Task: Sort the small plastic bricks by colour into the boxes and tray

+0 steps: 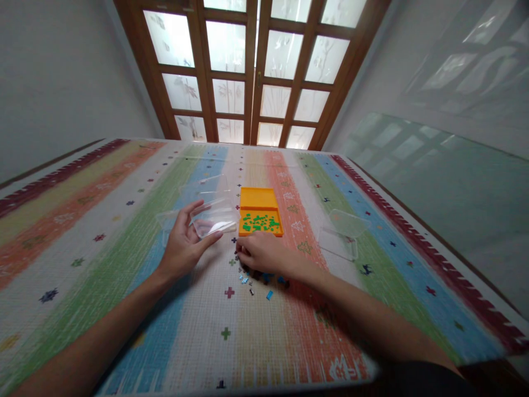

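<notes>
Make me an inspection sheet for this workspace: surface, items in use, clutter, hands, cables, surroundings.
Surface: striped cloth, printed with small figures.
Items in use: orange case open, green pieces in its near half; loose pieces, some blue, on the cloth nearer the person; clear box raised and tilted, left of the orange case.
Clutter: clear case open at right; more clear plastic by the left hand, shape hard to tell.
Hands: left hand holds the clear box; right hand is at the loose pieces, fingers curled, grip unclear.
Cables: nothing seen.
Surroundings: wood-framed glass doors ahead; pale wall at left.
</notes>
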Tool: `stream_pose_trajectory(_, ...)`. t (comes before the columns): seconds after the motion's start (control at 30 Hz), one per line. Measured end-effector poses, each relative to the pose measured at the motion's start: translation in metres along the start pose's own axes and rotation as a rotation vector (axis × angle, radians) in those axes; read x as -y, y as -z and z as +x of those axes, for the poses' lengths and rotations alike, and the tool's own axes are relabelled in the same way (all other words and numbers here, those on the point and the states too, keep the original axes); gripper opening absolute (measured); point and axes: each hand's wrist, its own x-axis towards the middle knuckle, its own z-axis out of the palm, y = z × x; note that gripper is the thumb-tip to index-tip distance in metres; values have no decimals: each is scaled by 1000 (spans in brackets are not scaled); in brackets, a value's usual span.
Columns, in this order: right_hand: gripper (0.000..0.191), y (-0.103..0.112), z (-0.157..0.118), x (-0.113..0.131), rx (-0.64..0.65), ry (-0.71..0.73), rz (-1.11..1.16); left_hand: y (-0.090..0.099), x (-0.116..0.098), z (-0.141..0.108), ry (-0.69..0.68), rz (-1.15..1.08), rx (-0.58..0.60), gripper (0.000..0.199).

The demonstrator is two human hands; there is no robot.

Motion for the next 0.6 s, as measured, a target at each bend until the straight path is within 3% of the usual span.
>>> stream_pose_trajectory(0.3, 19, -10, -3, 6, -68, -67, -26, -3, 5, -6, -32, 91, 48, 71)
stream_pose_trajectory(0.5, 7, 26, -13, -2, -11, 42, 227, -6, 6, -12, 7, 83, 113, 69)
stream_pose_trajectory(0.6, 9, 42, -18, -11, -129, 73, 336, -8, 4, -16, -16, 87, 185, 67)
